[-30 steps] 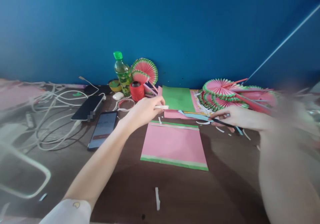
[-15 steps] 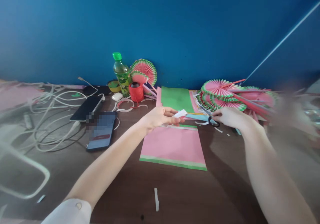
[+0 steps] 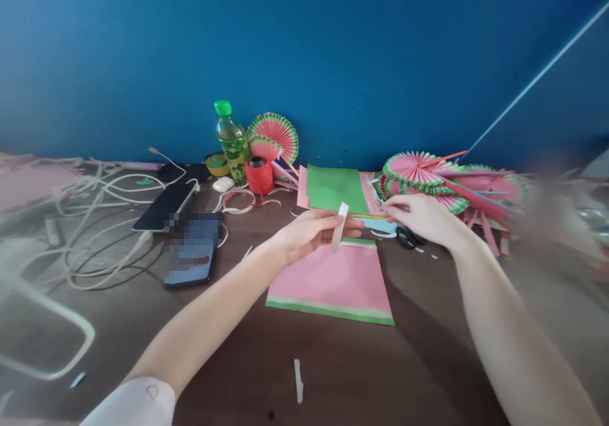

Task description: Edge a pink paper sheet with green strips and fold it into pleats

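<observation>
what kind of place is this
Probably a papercraft workspace: pink-and-green pleated paper fans, a flat pink paper sheet with green edges and a loose, thin white paper-like scrap share a dark brown tabletop.

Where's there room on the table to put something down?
There's bare table in front of the pink sheet, right of the loose white paper strip. A smaller, shadowy patch lies between that sheet and the right forearm. It's crowded at the back, with a bottle, red spool and pleated paper fans, and on the left, with white cables.

Muted light, soft shadow on table (image 3: 228, 375), blurred sides, pixelated phone (image 3: 193, 264)
</observation>
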Demonstrator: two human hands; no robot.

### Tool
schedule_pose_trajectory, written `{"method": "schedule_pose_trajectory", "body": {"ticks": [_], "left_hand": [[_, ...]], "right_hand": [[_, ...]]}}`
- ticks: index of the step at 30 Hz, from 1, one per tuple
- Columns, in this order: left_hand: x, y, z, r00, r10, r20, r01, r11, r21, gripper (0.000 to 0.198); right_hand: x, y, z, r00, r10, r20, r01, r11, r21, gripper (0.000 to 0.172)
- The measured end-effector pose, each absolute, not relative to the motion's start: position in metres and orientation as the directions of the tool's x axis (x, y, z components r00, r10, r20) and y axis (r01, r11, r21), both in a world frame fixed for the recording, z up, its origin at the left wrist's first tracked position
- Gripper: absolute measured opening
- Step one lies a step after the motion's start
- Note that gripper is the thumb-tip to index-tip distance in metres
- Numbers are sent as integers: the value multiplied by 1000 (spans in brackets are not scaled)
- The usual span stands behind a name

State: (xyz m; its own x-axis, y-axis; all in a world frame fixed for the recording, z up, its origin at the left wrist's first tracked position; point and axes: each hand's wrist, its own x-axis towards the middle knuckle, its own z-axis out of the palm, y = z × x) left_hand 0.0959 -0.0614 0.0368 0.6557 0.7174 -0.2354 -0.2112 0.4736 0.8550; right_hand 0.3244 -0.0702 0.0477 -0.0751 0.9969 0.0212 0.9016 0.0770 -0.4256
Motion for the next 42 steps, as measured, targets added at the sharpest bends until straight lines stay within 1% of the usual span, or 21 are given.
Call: {"method": "schedule_pose_trajectory", "body": {"ticks": [2,4,8,11,14,17,20,25,30,34,37,42], "left_hand": [[98,-64,37,636,737,-227,-204,445,872,14],[99,-67,37,617,759,-207,-204,409,890,13],[104,-71,36,569,801,-185,-193,349,917,10],[107,-73,34,523,832,-188,-152,308,939,7],[108,-74,33,506,847,-164,-127,261,957,6],[108,-76,33,521,842,-138,-108,226,968,9],[109,-77,34,516,845,-141,-78,210,975,9],[111,-79,35,519,846,-125,-84,196,977,6],[114,-81,33,479,869,-126,-61,177,982,6],[114,-79,25,470,879,-83,-90,141,986,14],[114,-77,21,463,885,-55,-94,111,989,15],[114,-80,23,374,927,-28,36,16,999,17]], "right_hand": [[313,-74,51,-122,992,44,833,126,-539,25],[302,-77,54,-160,984,79,764,174,-621,24],[287,-81,53,-193,968,159,639,247,-729,19],[279,-81,49,-172,956,239,554,295,-779,16],[273,-81,44,-186,943,277,523,333,-785,14],[268,-82,42,-254,930,264,520,362,-774,13],[266,-83,43,-275,927,254,521,366,-771,10],[265,-85,44,-273,933,232,531,348,-773,6],[264,-85,44,-262,944,202,530,316,-787,9],[262,-85,44,-238,950,203,513,300,-804,7],[260,-86,43,-220,953,206,495,291,-818,8],[258,-87,43,-208,956,207,501,286,-817,7]]}}
